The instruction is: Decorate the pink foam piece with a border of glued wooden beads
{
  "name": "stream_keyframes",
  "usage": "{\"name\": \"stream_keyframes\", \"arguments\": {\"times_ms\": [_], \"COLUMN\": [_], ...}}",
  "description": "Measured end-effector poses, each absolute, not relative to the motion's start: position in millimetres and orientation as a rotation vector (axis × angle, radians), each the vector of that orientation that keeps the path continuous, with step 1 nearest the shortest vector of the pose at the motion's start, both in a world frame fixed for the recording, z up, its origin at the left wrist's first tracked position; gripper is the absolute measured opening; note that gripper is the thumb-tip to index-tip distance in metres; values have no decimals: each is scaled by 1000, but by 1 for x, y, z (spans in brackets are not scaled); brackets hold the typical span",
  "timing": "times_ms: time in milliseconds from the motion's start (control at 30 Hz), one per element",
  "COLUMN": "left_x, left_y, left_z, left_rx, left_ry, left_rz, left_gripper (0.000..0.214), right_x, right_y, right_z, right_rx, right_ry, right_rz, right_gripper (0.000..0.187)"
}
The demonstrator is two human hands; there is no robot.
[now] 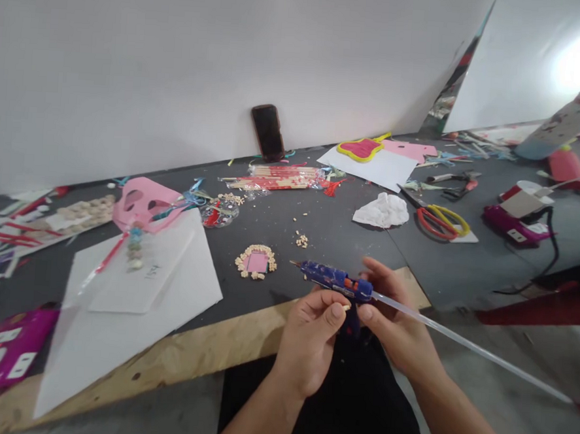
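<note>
My right hand (396, 318) is closed around a blue hot glue gun (332, 281), its nozzle pointing left and a long clear glue stick (463, 344) trailing out the back to the right. My left hand (310, 339) is closed in a pinch on a tiny beige bead (346, 307), held just under the gun's body. On the dark mat ahead lies a small pink square ringed with beige beads (256, 262), a short way left of the nozzle.
White sheets (133, 292) and a pink mask (142, 203) lie left. Loose beads (301, 240), a packet of sticks (280, 177), a phone (268, 132) against the wall, crumpled white paper (381, 210), scissors (437, 219) and a purple device (515, 225) lie beyond.
</note>
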State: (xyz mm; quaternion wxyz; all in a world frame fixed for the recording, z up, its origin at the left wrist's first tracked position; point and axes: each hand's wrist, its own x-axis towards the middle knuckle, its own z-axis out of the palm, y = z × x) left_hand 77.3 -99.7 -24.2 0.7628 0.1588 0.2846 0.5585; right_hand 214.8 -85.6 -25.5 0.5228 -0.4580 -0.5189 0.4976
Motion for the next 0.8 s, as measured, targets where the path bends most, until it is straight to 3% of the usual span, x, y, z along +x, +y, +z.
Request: {"name": "stream_keyframes", "arguments": {"times_ms": [233,400,700,800], "left_x": [81,83,82,82], "left_y": [-101,-103,-104,-104], "left_z": [-24,-30,-31,-31], "left_rx": [362,461,500,494], "left_ry": [699,780,804,786], "left_rz": [1276,1313,1309,1326], "left_gripper": [22,22,23,23], "right_x": [229,226,231,232], "right_y": [-95,-96,-97,-97], "right_z": [-30,-17,-25,-28], "right_rx": [-1097,-1142,-1164,-1123], "right_ry": [-1234,-1370,-1287,-1226], "right_rz": [762,602,805,958], "right_gripper": [9,11,7,14]}}
